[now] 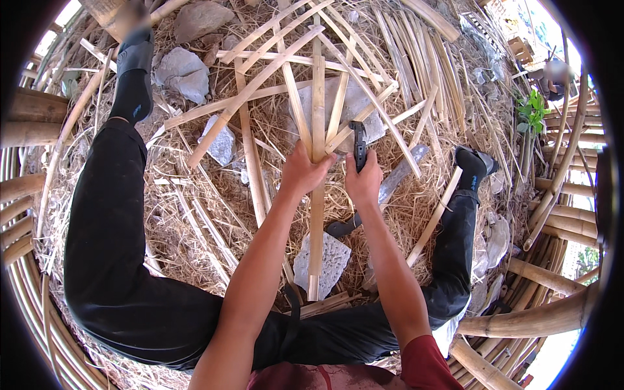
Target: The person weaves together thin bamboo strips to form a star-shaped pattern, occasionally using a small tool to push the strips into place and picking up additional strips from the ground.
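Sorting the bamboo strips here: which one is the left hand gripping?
The upright strip in the middle, running from near the person's lap up past the left hand. The other strips fan out or lie loose on the straw, untouched.

Grey stones (184, 73) on straw (195, 214), thick bamboo poles (533, 318), green plant (534, 110)

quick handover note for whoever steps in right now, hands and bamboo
Left hand: shut on the upright bamboo strip, at the point where several strips fan out.
Right hand: shut on a dark knife, blade at the strips.
Strip's lower end rests on a grey stone between the legs.
Done: many split strips lie on the straw.
Left: the held strip is not yet set down.
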`<state>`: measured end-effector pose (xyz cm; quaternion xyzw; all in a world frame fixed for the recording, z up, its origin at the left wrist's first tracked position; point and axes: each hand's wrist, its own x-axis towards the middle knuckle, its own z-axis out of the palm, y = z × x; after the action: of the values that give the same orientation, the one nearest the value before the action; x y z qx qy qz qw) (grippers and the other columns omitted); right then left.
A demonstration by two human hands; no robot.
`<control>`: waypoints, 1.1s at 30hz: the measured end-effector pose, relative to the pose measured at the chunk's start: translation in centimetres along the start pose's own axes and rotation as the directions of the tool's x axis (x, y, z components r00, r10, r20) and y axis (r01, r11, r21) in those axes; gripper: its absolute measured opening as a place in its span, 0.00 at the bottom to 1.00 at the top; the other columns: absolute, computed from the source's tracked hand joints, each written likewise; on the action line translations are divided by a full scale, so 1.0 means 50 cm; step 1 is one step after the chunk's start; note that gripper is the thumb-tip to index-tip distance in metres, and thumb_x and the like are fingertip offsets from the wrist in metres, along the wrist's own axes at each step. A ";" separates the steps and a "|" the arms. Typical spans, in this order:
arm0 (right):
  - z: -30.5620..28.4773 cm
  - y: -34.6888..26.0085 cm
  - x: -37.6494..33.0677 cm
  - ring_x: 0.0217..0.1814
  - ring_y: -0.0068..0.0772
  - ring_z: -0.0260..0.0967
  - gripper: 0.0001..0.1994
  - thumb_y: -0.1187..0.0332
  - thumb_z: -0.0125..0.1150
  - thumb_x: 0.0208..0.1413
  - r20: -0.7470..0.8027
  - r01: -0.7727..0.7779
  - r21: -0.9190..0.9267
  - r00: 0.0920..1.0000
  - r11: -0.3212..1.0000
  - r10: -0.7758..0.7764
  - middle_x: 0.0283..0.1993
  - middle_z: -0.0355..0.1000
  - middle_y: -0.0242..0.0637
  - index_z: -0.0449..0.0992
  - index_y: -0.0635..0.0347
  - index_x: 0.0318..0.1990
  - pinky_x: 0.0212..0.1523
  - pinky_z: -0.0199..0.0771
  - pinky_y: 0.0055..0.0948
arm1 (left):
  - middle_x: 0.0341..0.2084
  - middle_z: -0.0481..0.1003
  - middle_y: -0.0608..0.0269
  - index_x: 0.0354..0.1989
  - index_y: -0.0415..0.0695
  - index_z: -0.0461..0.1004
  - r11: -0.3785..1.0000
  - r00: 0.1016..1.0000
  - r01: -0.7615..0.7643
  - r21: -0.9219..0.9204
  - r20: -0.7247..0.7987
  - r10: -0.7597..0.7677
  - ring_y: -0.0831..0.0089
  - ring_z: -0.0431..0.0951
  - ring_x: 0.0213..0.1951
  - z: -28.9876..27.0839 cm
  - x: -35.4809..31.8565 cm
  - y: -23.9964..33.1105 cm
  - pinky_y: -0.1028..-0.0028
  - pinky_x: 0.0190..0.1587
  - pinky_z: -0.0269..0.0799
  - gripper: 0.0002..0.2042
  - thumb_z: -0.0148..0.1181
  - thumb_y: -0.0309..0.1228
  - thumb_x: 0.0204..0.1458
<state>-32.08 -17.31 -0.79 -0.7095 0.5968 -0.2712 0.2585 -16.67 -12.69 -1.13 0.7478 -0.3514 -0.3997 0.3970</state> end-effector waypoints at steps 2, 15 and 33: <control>-0.004 -0.012 -0.006 0.24 0.52 0.71 0.17 0.59 0.63 0.64 -0.054 0.059 -0.015 0.997 0.998 -0.060 0.23 0.71 0.49 0.69 0.66 0.36 0.30 0.67 0.48 | 0.39 0.82 0.50 0.49 0.38 0.73 0.999 1.000 -0.015 -0.052 0.004 0.016 0.60 0.84 0.41 -0.002 -0.002 0.001 0.62 0.48 0.77 0.26 0.74 0.44 0.49; -0.158 -0.102 -0.035 0.22 0.53 0.74 0.12 0.65 0.57 0.68 0.205 0.286 -0.045 0.940 0.957 -0.272 0.21 0.72 0.48 0.69 0.69 0.43 0.24 0.70 0.43 | 0.34 0.81 0.45 0.49 0.34 0.70 1.000 0.999 0.029 -0.004 0.031 -0.029 0.53 0.85 0.38 0.002 -0.002 -0.008 0.60 0.45 0.80 0.30 0.72 0.47 0.50; -0.125 -0.072 -0.041 0.20 0.45 0.71 0.14 0.63 0.54 0.70 0.368 0.238 -0.142 0.914 0.961 -0.173 0.21 0.71 0.40 0.69 0.69 0.49 0.24 0.69 0.43 | 0.39 0.80 0.36 0.51 0.32 0.66 0.999 0.997 -0.023 -0.026 0.077 0.025 0.45 0.84 0.42 -0.021 -0.005 0.006 0.56 0.50 0.81 0.30 0.70 0.44 0.52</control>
<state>-34.14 -15.00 6.03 -0.8263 0.4851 -0.1096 0.2645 -15.93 -12.26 -0.43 0.7226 -0.3703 -0.4280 0.3970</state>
